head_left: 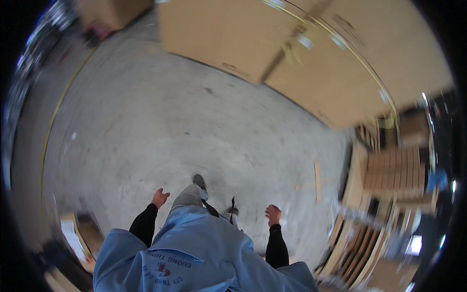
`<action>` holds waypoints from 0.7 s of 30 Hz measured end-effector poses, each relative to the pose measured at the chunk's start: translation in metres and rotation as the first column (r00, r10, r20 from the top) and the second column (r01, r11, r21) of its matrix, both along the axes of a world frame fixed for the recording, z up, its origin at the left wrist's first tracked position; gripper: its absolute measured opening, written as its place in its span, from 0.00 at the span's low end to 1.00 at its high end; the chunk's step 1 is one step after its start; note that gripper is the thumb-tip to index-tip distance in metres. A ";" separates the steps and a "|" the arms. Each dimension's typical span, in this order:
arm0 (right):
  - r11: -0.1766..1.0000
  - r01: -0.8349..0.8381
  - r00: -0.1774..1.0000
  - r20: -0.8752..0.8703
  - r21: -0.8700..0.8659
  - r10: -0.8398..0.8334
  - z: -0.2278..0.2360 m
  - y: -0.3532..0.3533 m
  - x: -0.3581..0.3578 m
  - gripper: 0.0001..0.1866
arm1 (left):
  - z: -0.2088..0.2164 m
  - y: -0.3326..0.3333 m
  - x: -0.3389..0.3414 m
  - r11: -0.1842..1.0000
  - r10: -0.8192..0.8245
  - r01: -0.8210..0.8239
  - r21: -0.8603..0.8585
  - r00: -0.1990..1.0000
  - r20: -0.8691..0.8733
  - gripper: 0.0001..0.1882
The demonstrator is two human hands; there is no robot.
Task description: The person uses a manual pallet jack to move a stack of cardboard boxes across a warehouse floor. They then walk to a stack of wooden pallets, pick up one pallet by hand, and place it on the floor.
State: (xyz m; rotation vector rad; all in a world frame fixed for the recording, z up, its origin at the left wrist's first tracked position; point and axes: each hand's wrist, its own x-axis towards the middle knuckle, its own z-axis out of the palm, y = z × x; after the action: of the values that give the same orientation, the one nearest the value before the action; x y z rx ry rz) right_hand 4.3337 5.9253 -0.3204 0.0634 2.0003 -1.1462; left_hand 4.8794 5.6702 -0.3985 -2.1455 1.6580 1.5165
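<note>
Head view: left hand (159, 198) and right hand (273, 214) both empty, fingers loosely open as far as blur lets me tell; pale strip (317, 182) lies untouched toward the floor's (146, 112) right edge, big cartons (321, 73) at its upper-right edge look strapped and done, no handling under way.

The head view looks steeply down from head height, with the blue shirt (209, 238) nearest the lens, the left hand (160, 198) and right hand (273, 214) farther below, then the floor (146, 112); its wide fisheye also reaches boxes (318, 90) ahead.
</note>
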 end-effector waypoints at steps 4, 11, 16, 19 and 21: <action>0.868 -0.475 0.880 -0.056 -0.144 0.472 0.052 -0.275 0.057 0.20 | 0.025 -0.050 0.060 0.922 0.354 -0.367 -0.123 0.928 -0.118 0.41; 0.354 -0.931 0.326 -0.236 0.086 0.915 0.050 -0.604 0.181 0.19 | 0.060 -0.148 0.181 0.694 0.631 -0.669 -0.265 0.743 -0.224 0.36; 0.009 -0.957 -0.094 -0.336 0.290 0.937 -0.034 -0.834 0.313 0.18 | -0.003 -0.123 0.315 0.157 0.978 -0.960 -0.233 0.183 -0.095 0.40; -0.088 -0.912 -0.194 -0.232 0.401 0.953 -0.040 -0.897 0.371 0.19 | 0.040 -0.167 0.314 -0.215 0.958 -0.963 0.165 -0.241 -0.158 0.44; -0.329 -0.802 -0.528 -0.335 0.499 0.780 -0.023 -0.970 0.456 0.19 | 0.049 -0.197 0.322 -0.255 0.930 -0.949 0.186 -0.293 -0.223 0.45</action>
State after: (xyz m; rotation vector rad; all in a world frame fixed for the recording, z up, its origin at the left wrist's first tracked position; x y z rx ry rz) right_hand 4.7900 4.9552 -0.3433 -2.0655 1.3837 0.2326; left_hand 5.2016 5.4734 -0.3494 -3.5835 -0.9898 1.8045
